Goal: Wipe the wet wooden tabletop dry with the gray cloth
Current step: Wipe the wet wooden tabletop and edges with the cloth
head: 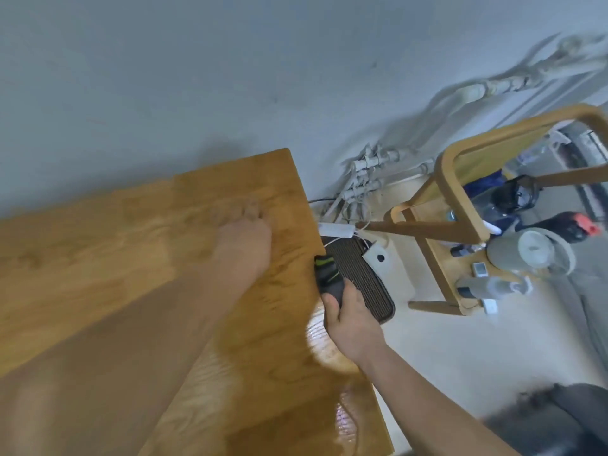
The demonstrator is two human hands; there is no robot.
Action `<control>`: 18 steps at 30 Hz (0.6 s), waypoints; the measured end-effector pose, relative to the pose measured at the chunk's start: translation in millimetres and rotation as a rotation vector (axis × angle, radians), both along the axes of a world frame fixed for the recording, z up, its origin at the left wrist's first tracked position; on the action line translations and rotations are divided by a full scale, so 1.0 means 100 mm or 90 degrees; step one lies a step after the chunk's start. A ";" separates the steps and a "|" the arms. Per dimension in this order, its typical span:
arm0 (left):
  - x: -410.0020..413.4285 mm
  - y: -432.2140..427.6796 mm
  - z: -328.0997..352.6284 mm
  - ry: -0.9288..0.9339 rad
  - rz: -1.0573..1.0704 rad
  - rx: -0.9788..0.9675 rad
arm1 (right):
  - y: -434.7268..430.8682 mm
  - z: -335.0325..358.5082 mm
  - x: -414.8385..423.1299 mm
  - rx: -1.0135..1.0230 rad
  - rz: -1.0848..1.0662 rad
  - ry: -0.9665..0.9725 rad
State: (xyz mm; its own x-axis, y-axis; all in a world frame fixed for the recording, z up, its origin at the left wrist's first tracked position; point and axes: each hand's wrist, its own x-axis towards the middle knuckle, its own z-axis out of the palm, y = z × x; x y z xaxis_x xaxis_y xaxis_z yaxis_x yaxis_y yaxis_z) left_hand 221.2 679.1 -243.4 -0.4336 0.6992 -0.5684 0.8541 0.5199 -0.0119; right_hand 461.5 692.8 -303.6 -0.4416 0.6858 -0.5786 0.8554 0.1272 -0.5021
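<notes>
wet tabletop, dark cloth held at the right edge

head view: wooden tabletop [138,291] runs from lower left up to a far corner near the wall. glossy wet patches show along its right edge, close to the person. right hand [350,324] is closed around a dark gray cloth [329,274] with green stripes; fingers wrapped, thumb on top. the cloth sits right at the table's right edge, its long axis pointing away from the person, roughly along that edge, half over the table and half over a ribbed black mat [365,281] on the floor below. left hand [245,245] lies further in on the wood, blurred; it looks palm down with nothing in it, but how far the fingers are spread cannot be told.

judgement: the wet sheen lies just beside and toward the person from the cloth, so the right hand is the nearer one; the stroke would pull back along the edge.

no readable writing or brand anywhere; the white adapters [375,256] are unmarked at this sharpness
</notes>
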 end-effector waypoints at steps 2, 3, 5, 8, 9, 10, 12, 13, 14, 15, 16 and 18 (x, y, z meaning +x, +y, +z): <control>0.39 -0.21 -0.03 -0.042 -0.046 0.051 | -0.29 0.01 0.42 -0.013 -0.001 -0.015; 0.59 -0.34 -0.03 -0.086 -0.069 0.060 | -0.41 0.03 0.60 -0.024 0.001 -0.027; 0.94 -0.57 -0.02 -0.161 -0.122 0.063 | -0.57 0.07 0.86 -0.050 0.000 -0.046; 1.28 -0.83 -0.02 -0.201 -0.161 0.062 | -0.51 0.09 0.82 -0.088 -0.002 -0.086; 1.35 -0.90 -0.04 -0.207 -0.158 0.071 | -0.41 0.08 0.70 -0.107 -0.010 -0.101; 1.41 -0.97 -0.06 -0.208 -0.153 0.086 | -0.31 0.06 0.56 -0.115 -0.019 -0.100; 1.48 -1.07 -0.10 -0.198 -0.147 0.111 | -0.10 0.01 0.28 -0.106 -0.053 -0.058; 1.50 -1.12 -0.12 -0.194 -0.145 0.118 | -0.04 -0.02 0.17 -0.099 -0.072 -0.023; 1.52 -1.16 -0.13 -0.193 -0.144 0.121 | 0.00 -0.04 0.09 -0.092 -0.089 0.010; 1.53 -1.20 -0.14 -0.192 -0.145 0.124 | 0.00 -0.05 0.06 -0.081 -0.102 0.030; 1.53 -1.24 -0.14 -0.193 -0.150 0.128 | -0.04 -0.06 0.06 -0.064 -0.109 0.040; 1.57 -1.35 -0.14 -0.200 -0.164 0.133 | -0.18 -0.05 0.21 -0.031 -0.119 0.055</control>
